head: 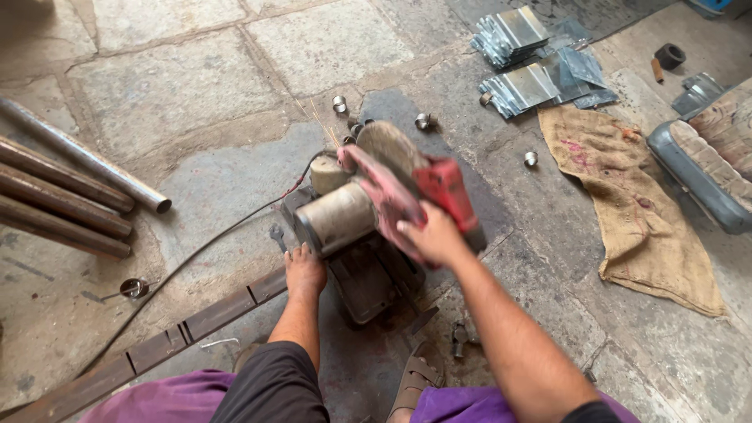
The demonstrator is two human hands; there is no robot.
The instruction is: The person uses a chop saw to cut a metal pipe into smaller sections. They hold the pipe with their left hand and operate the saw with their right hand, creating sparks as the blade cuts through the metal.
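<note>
Down on the stone floor, the right hand has its grip closed around the red chop saw handle; the left hand rests flat, open, on the long steel bar.

Red chop saw with round cutting disc central on stone floor; rusty steel pipes left; folded galvanised sheet-metal pieces behind right; brown burlap sack right; long flat steel bar front-left.

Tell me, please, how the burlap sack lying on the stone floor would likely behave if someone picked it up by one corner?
The burlap sack would probably hang limp: it lies flat with creases and a folded edge, so it looks floppy. Its coarse weave suggests it would grip rather than slip. It seems light for its spread, being thin cloth, and could drag along the small metal ring beside it.
</note>
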